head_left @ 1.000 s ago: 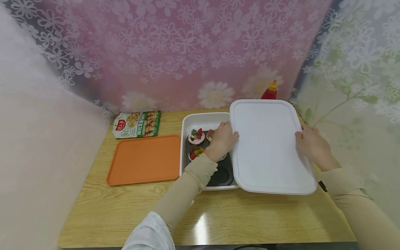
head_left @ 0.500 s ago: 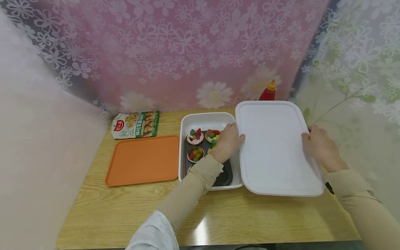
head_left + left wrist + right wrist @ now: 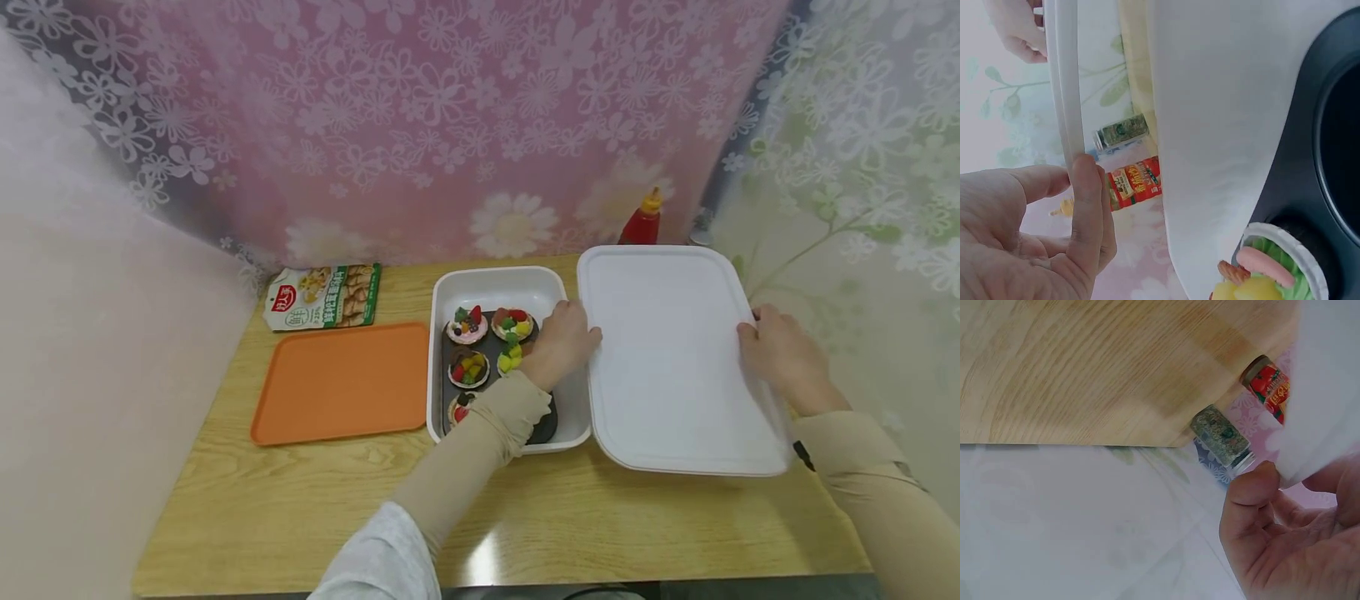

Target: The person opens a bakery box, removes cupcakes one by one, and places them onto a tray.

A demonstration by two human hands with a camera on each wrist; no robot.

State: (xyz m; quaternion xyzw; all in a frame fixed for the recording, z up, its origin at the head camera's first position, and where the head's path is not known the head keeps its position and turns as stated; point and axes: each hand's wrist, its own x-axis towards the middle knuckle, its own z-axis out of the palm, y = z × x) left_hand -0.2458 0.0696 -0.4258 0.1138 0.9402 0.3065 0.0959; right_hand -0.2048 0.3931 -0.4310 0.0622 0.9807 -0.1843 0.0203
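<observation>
White lid [image 3: 671,358] held clear to the right of the white container [image 3: 495,287], over the table [image 3: 300,508]. Left hand [image 3: 561,343] grips its left edge, right hand [image 3: 780,358] its right edge. Step: uncovering tarts [image 3: 487,346]. Next, prob.: set lid down flat w/o tipping.

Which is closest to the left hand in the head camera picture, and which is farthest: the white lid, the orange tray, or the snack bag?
From the left hand:
1. White lid: the hand grips its left edge, just to the right.
2. Orange tray: flat on the table, off to the left past the white dish.
3. Snack bag: back left corner, behind the orange tray.
</observation>
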